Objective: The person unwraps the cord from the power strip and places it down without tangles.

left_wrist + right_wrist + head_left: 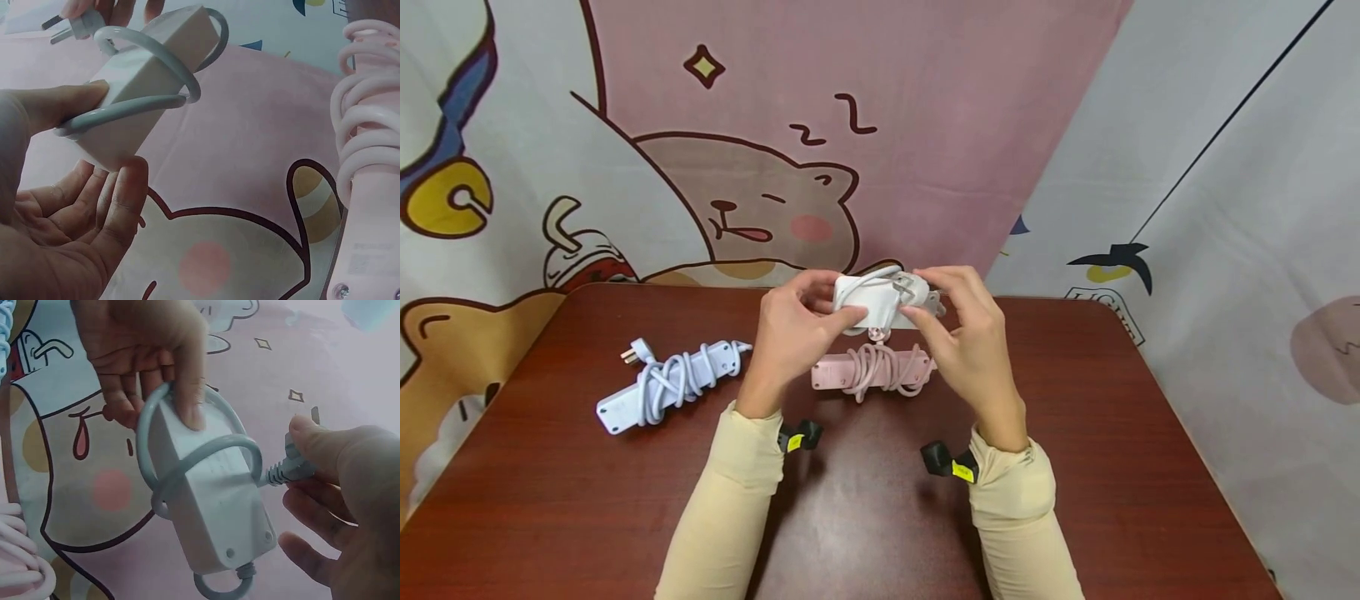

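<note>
A white power strip (pixel 874 307), its cord looped round it, is held up above the table. My left hand (pixel 793 337) grips one end of it, thumb on one broad face and fingertips against the opposite side. In the right wrist view, my right hand (pixel 369 481) pinches the plug (pixel 299 459) between thumb and fingers beside the strip. The plug's metal prongs (pixel 55 31) show in the left wrist view. Below the raised strip lies a pink power strip (pixel 872 371) wrapped in its own cord. A pale blue power strip (pixel 672 385), also wrapped, lies left of my left hand.
The dark reddish-brown table (pixel 865 533) carries both lying strips. Behind it hangs a cartoon-printed cloth (pixel 940 125) close to the back edge. Black wrist cameras (pixel 937 458) jut inward from both sleeves.
</note>
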Available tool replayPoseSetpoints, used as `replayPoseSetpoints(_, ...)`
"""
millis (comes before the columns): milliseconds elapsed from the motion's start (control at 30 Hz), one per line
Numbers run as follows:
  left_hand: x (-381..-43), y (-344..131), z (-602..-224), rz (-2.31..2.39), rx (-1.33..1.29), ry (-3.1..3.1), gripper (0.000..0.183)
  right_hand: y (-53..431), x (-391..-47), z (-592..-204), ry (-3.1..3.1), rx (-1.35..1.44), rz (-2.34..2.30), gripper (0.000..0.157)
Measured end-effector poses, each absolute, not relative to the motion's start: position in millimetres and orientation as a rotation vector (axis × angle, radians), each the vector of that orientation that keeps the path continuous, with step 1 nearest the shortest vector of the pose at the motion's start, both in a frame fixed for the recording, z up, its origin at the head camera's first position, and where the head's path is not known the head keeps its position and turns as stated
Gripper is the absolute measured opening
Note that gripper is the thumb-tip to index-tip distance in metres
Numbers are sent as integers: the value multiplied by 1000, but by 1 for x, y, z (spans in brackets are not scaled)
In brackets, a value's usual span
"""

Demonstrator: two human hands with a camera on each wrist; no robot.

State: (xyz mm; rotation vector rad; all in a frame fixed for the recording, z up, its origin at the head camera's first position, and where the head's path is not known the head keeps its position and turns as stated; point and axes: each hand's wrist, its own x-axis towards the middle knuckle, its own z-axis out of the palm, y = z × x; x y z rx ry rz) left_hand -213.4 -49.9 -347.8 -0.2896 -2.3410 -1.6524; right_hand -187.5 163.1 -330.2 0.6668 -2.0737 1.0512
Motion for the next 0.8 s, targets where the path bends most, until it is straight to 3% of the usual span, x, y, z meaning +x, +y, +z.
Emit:
replayPoseSetpoints(467,-215,-53,-348,-1731,-361,-2301,42,183,-189,-329,-2094,539,1166,34)
replayPoseSetpoints(800,-213,-53,-348,-1700,-359,-2300,43,181,-188,-329,-2124,607,1155,38)
